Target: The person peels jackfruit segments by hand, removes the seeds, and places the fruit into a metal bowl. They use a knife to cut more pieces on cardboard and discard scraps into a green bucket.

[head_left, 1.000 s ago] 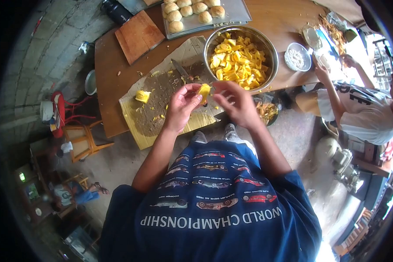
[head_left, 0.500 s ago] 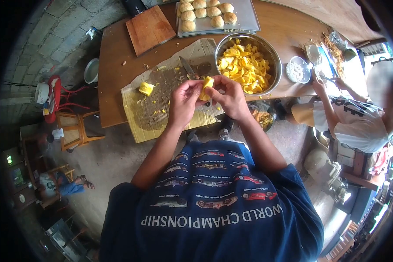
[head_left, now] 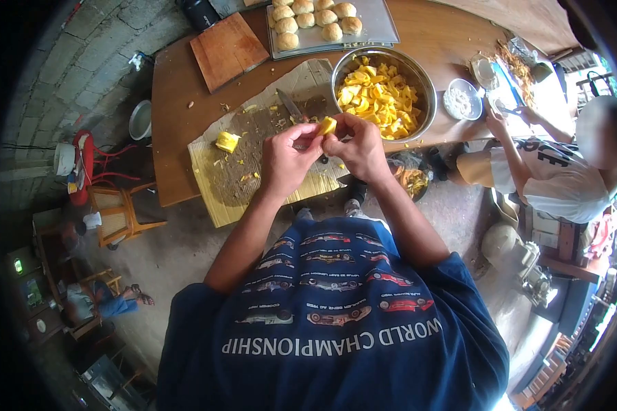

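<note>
A small yellow fruit piece is pinched between the fingertips of my left hand and my right hand. Both hands are held together just above the near edge of a stained cardboard sheet on the wooden table. Beyond my right hand stands a metal bowl full of yellow fruit pieces. Another yellow chunk lies on the cardboard to the left. A knife rests on the cardboard just past my hands.
A wooden cutting board and a tray of bread rolls sit at the table's far side. A small white bowl is right of the metal bowl. A seated person in a white shirt works at the table's right end. Chairs stand at left.
My two hands came together on the yellow piece and rose slightly toward the metal bowl. The view shifted a little.
</note>
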Tool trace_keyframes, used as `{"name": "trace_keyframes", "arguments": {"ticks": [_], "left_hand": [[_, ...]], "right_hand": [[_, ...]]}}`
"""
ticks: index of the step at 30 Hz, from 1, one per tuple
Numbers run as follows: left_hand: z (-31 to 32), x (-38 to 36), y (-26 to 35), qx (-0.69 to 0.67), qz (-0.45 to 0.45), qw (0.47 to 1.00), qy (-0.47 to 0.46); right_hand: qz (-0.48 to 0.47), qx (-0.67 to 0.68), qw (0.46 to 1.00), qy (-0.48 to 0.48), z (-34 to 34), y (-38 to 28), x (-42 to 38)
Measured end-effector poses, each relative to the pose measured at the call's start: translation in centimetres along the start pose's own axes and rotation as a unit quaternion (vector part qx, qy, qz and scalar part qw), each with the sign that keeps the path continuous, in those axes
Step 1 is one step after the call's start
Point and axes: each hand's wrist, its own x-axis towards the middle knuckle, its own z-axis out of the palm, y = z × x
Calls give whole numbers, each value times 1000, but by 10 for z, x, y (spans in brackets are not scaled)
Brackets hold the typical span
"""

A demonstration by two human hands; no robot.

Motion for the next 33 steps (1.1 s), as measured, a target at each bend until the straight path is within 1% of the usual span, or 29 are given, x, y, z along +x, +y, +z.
{"name": "trace_keyframes", "arguments": {"ticks": [2,4,5,7,14,17,19,20,22,23,25,26,28,29,31,32,33], "left_hand": [[-1,0,-1,-1,-5,1000,-1],[-3,2,-3,-12,0,1000,-1],[-3,2,-4,-12,0,1000,0],[-4,3,-6,-7,-15,1000,2],[-5,9,-24,-2,-18,1000,20],[-4,12,-35,13,-20,999,48],[-2,14,-47,-58,-48,995,60],[-4,14,-52,-58,-48,995,61],[-9,16,-52,-45,-74,996,-4],[-9,14,-50,-46,-74,996,-4],[-11,14,-20,7,-24,1000,-12],[-12,16,-18,7,-24,1000,-12],[-15,18,-16,71,29,996,-41],[-17,18,-14,70,28,996,-40],[-19,19,-11,109,25,993,-46],[-19,19,-12,109,24,993,-45],[-19,20,-14,110,17,993,-45]], "right_hand": [[14,-5,1000,9,2,-4,-2],[33,58,998,-11,3,-7,-2],[33,58,998,-12,4,-6,-2],[33,100,994,-22,7,0,-1],[32,133,989,-57,13,19,6],[28,141,988,-60,16,21,10],[32,172,983,-59,17,29,14],[31,171,983,-60,16,31,16],[21,143,987,-66,12,32,19],[22,143,987,-66,11,32,20],[40,102,991,-82,7,27,22],[41,102,991,-82,5,26,24],[38,17,994,-98,3,23,25],[38,16,994,-99,2,19,24],[-13,-61,996,-70,4,10,23],[-13,-61,995,-71,6,10,22],[-38,-68,995,-62,8,11,22]]}}
